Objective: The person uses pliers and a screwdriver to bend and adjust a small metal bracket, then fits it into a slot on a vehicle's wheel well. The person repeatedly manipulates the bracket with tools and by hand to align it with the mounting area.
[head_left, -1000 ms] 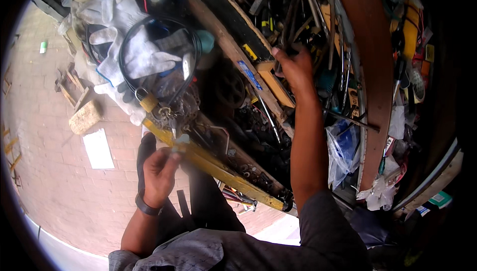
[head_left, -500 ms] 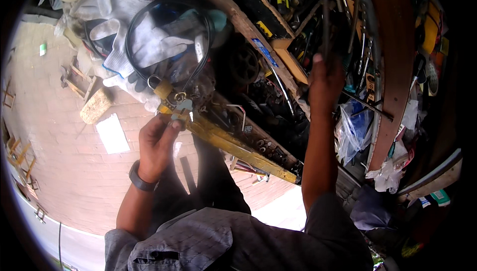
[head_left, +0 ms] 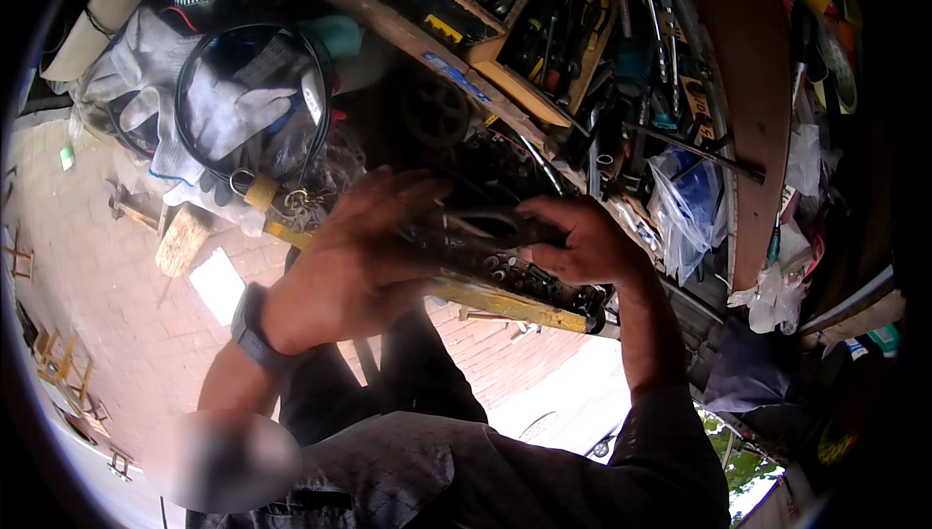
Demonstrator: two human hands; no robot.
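Note:
My right hand point(head_left: 587, 243) is closed around a dark tool point(head_left: 485, 226) with a looped end. It is held over the yellow-edged front of the toolbox; its exact kind I cannot make out. My left hand point(head_left: 354, 262), smeared by motion, hovers at the tool's left end, and its fingers are too blurred to read. A dark watch point(head_left: 254, 330) sits on the left wrist. Left of that hand lie a brass padlock point(head_left: 260, 192) and a bunch of keys point(head_left: 307, 201). Loose nuts and sockets point(head_left: 524, 277) fill the narrow tray under my hands.
White work gloves point(head_left: 218, 102) and a coiled black cable point(head_left: 182, 107) are piled at upper left. Wooden compartments point(head_left: 524, 92) hold pliers and other tools. Drill bits point(head_left: 673, 53) and a plastic bag point(head_left: 680, 214) lie right. A cork-like block point(head_left: 183, 240) and white paper point(head_left: 217, 284) are on the brick floor.
My right hand has come down from the tool compartments with the dark tool. My left hand has left the keys by the padlock and moved right towards the tool. The view has shifted.

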